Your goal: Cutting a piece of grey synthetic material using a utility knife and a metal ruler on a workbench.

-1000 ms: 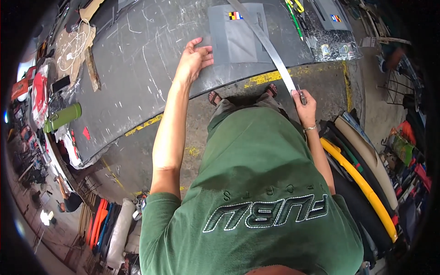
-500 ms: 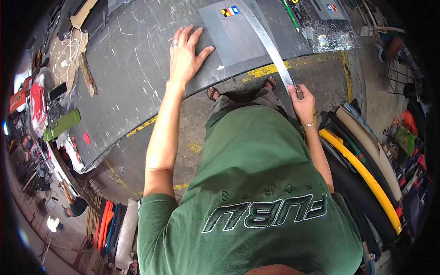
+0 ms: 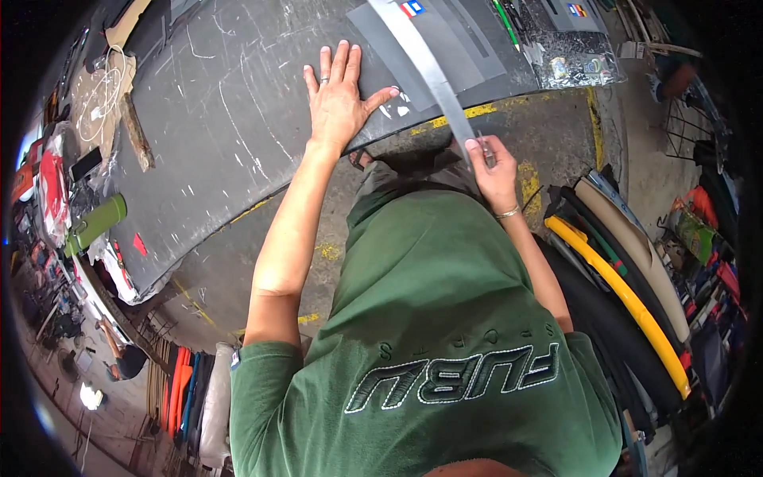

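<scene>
Fingers of the left hand [image 3: 338, 111] lie spread on the bench [image 3: 230, 151], near its front edge, with free surface to their left. Right of them lies the grey sheet [image 3: 453, 57], close to that edge; it could skew if the silvery strip [image 3: 425, 63], crossing it and jutting past the edge, were dragged by the right hand [image 3: 496, 176], whose fingers pinch its near end. Toward the right corner, a green pencil [image 3: 505, 22] and clear plastic [image 3: 586, 70] limit room.

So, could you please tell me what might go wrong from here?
The left hand rests on the table beside the gray sheet, not on it, so the sheet might slide. The metal strip reaches past the table's edge to the right hand; swinging it could knock the sheet.
</scene>
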Tool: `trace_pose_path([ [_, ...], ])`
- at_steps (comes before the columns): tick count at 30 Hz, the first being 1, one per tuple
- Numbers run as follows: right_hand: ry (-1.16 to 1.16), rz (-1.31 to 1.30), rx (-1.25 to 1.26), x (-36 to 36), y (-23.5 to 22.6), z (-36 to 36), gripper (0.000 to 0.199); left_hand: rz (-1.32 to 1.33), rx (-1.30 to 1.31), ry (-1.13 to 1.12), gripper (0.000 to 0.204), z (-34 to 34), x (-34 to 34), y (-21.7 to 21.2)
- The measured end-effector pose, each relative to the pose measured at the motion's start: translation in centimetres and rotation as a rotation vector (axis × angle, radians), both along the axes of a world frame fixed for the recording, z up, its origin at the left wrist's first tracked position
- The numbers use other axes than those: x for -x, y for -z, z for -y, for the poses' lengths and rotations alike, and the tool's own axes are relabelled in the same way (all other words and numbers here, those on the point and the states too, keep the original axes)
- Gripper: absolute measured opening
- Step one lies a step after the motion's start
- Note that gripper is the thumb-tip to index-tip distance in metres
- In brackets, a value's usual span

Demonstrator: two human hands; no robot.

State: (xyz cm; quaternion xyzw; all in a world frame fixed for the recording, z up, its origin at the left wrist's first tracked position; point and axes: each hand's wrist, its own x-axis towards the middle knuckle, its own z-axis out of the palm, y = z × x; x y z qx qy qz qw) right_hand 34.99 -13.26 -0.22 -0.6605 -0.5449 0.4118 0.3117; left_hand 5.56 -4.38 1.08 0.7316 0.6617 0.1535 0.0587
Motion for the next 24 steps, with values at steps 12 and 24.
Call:
trace_pose_path([
  [12, -0.105, 0.179, 0.088, 2.3, -1.3, -0.9, 0.034, -0.026, 0.004, 0.005, 0.108, 0.0, -0.3, 0.1],
  [24, -0.064, -0.060, 0.273, 3.6, -0.3, -2.1, 0.027, 0.038, -0.084, 0.140, 0.080, -5.4, 2.0, 0.5],
])
